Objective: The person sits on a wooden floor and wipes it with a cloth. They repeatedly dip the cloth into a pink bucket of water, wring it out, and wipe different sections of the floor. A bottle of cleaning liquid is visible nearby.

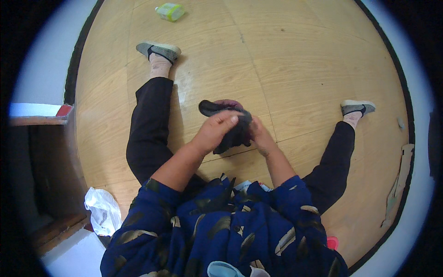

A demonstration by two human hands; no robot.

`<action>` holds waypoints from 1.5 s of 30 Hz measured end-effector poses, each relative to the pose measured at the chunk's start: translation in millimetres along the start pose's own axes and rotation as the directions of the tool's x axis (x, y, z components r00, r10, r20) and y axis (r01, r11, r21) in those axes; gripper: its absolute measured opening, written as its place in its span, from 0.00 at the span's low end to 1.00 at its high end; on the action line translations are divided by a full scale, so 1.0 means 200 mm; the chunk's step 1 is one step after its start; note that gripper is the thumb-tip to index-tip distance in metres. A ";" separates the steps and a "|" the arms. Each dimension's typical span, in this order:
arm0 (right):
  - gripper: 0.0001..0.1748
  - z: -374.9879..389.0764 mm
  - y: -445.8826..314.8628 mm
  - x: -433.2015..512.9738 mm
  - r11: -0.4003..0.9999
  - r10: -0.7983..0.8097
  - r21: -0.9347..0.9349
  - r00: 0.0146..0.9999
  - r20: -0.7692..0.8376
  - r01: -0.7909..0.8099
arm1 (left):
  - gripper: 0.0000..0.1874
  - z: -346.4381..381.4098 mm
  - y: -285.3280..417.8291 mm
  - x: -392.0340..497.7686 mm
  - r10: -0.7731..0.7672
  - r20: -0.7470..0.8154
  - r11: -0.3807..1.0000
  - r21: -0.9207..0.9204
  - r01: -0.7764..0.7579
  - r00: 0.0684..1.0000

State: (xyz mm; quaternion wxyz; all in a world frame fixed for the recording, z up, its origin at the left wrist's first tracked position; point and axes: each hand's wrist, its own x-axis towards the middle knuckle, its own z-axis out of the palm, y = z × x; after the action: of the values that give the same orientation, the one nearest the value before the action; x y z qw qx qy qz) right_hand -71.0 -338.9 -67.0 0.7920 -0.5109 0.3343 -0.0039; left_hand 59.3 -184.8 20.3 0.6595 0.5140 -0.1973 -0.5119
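Note:
Between my spread legs, just above the floor, both hands are on a dark cloth item [232, 133], bunched up, with a rounded black end sticking out to the left and a purple part behind it. My left hand [214, 130] grips it from the left side, thumb on top. On its right side my right hand [261, 135] holds the edge, fingers partly hidden behind the cloth and slightly blurred. What kind of garment or cloth it is, I cannot tell.
A plastic bottle with a green label [171, 12] lies on the wood-look floor [294, 69] far ahead. A white plastic bag [103, 212] is by the doorway at left. Long flat strips [398, 187] lie along the right wall, and a pink object [332, 243] shows at my right.

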 end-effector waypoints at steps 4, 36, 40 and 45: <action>0.23 -0.01 0.00 0.02 0.956 -0.172 -0.231 0.983 0.063 0.182 | 0.13 -0.05 0.06 -0.09 0.174 0.144 0.810 0.541 -0.225 0.974; 0.36 0.37 -0.07 1.11 -0.205 -0.406 -0.745 0.637 0.655 0.635 | 0.33 -0.99 -0.44 0.63 0.562 -0.473 0.054 0.840 0.541 0.679; 0.35 0.21 -0.28 1.26 -0.241 -0.479 -0.890 0.749 0.457 0.388 | 0.33 -1.00 -0.28 1.00 0.477 -0.337 -0.063 0.908 0.414 0.812; 0.35 -0.17 -0.43 1.12 -0.202 -0.495 -0.977 0.853 0.164 0.071 | 0.32 -0.70 -0.32 1.32 0.435 -0.048 -0.207 0.966 0.152 0.899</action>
State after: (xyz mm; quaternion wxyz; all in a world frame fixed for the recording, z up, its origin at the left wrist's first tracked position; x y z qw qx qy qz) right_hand 114.0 -485.3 -124.3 0.0605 -0.9769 0.2045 -0.0101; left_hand 243.6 -346.7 -161.5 0.0992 0.8893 -0.4461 0.0204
